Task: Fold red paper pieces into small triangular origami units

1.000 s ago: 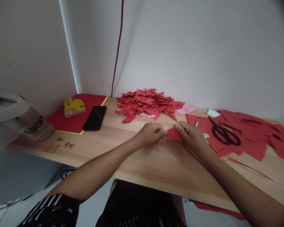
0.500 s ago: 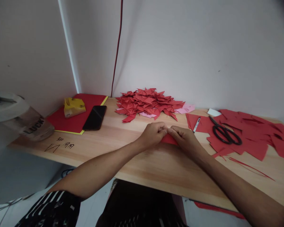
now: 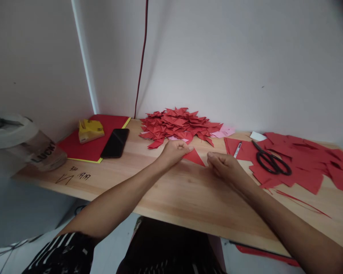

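Observation:
My left hand [image 3: 174, 151] pinches the left corner of a folded red paper triangle [image 3: 194, 157] and holds it just in front of the heap of folded red paper pieces [image 3: 179, 126]. My right hand [image 3: 223, 167] rests on the wooden table [image 3: 171, 190] a little to the right of the triangle, fingers curled loosely, with nothing seen in them.
Loose red paper sheets [image 3: 305, 163] cover the table's right side, with black scissors [image 3: 271, 159] and a pen [image 3: 238, 149] on them. A black phone [image 3: 115, 142] and a yellow packet [image 3: 90, 129] lie on a red folder [image 3: 85, 144] at the left. A bag [image 3: 31, 146] sits beyond the left edge.
My hands have parted. The left hand carried the folded red triangle away from me toward the heap; the right hand let go of it and stayed on the table.

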A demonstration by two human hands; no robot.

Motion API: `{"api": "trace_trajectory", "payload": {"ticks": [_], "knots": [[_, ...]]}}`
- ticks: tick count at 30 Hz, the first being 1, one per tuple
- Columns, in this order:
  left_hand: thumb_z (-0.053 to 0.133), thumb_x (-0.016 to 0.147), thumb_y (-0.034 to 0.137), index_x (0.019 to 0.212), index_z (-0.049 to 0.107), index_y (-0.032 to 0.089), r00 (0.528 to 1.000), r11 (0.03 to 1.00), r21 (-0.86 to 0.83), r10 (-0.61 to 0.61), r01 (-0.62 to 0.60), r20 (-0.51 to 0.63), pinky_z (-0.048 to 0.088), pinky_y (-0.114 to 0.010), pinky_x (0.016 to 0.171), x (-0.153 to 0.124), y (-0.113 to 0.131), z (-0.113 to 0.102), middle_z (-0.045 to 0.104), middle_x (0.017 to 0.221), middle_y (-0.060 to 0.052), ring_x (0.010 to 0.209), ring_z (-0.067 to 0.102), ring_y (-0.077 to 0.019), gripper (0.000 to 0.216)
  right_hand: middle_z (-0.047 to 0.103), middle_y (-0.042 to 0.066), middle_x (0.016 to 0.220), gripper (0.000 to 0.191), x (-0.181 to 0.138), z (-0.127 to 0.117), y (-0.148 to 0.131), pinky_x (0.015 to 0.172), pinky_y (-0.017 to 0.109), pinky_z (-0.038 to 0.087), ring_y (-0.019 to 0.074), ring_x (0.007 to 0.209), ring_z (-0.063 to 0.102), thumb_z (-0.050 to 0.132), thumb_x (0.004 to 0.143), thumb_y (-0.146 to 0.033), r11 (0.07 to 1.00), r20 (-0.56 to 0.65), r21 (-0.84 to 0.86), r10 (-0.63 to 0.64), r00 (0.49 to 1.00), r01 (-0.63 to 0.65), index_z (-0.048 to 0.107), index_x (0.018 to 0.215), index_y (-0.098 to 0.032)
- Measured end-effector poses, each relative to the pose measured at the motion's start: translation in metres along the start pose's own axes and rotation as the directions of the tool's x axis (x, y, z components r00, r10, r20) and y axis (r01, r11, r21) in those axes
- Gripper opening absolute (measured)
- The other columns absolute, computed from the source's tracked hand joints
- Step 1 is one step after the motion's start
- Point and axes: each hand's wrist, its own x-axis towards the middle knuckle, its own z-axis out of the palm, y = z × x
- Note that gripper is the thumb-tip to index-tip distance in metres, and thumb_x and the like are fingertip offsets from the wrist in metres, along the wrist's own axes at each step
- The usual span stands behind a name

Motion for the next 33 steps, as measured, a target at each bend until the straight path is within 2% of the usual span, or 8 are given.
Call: {"api": "trace_trajectory", "payload": {"ticks": [3,6,8,12,20,27,33], "knots": [[0.068,0.074,0.058,0.064,0.046,0.018,0.981,0.981,-0.157,-0.082,0.11,0.174,0.013,-0.022,0.043,-0.003,0.002,0.002,0.03,0.046,0.01,0.038,0.023,-0.0039,0.047,0.039,-0.007,0.049,0.042,0.001,-0.003,0.001,0.046,0.025,0.023,0.0096,0.045,0.033,0.045,0.092,-0.059,0.983,-0.005,0.185,0.021,1.0,-0.02,0.05,0.076,-0.021],[0.066,0.075,0.063,0.065,0.047,0.017,0.967,0.98,-0.175,-0.049,0.095,0.252,0.015,-0.021,0.041,-0.007,0.005,0.008,0.035,0.049,0.008,0.039,0.027,-0.0038,0.051,0.045,-0.007,0.057,0.036,0.001,-0.003,-0.005,0.048,0.024,0.029,0.0104,0.049,0.04,0.053,0.089,-0.057,0.938,0.063,0.348,-0.009,0.998,-0.013,0.052,0.095,-0.021],[0.064,0.076,0.064,0.066,0.048,0.016,0.959,0.984,-0.16,-0.033,0.081,0.282,0.017,-0.021,0.041,-0.008,0.006,0.01,0.038,0.05,0.007,0.04,0.029,-0.0041,0.051,0.047,-0.007,0.058,0.04,0.0,-0.001,-0.011,0.048,0.025,0.031,0.0111,0.05,0.043,0.057,0.086,-0.056,0.93,0.124,0.364,-0.004,0.992,-0.042,0.051,0.104,-0.021],[0.063,0.08,0.061,0.067,0.048,0.016,0.957,0.983,-0.168,-0.017,0.069,0.291,0.019,-0.02,0.042,-0.008,0.006,0.01,0.041,0.051,0.006,0.042,0.032,-0.0044,0.049,0.045,-0.008,0.058,0.042,-0.003,0.002,-0.017,0.047,0.024,0.029,0.0099,0.048,0.041,0.057,0.088,-0.055,0.925,0.192,0.371,0.003,0.981,-0.075,0.049,0.112,-0.022],[0.061,0.082,0.061,0.072,0.054,0.014,0.958,0.981,-0.19,0.015,0.042,0.288,0.022,-0.021,0.044,-0.01,0.006,0.011,0.047,0.056,0.004,0.045,0.035,-0.0054,0.048,0.05,-0.004,0.067,0.042,-0.002,0.004,-0.011,0.051,0.024,0.031,0.0117,0.057,0.045,0.06,0.087,-0.053,0.879,0.212,0.466,-0.002,0.977,-0.099,0.049,0.116,-0.024],[0.061,0.083,0.058,0.069,0.052,0.015,0.96,0.977,-0.214,0.041,0.02,0.278,0.021,-0.02,0.043,-0.01,0.008,0.013,0.045,0.054,0.005,0.043,0.035,-0.0047,0.046,0.049,-0.006,0.064,0.039,-0.003,0.006,-0.012,0.049,0.024,0.03,0.0116,0.054,0.043,0.06,0.088,-0.054,0.833,0.23,0.542,-0.018,0.973,-0.113,0.05,0.115,-0.028],[0.063,0.082,0.057,0.072,0.055,0.013,0.951,0.963,-0.262,0.027,0.057,0.307,0.021,-0.019,0.043,-0.01,0.005,0.014,0.043,0.056,0.005,0.044,0.034,-0.0038,0.046,0.058,-0.003,0.072,0.044,-0.003,0.007,-0.012,0.047,0.023,0.03,0.0102,0.052,0.044,0.062,0.085,-0.057,0.815,0.24,0.564,-0.009,0.971,-0.132,0.05,0.114,-0.027]]}}
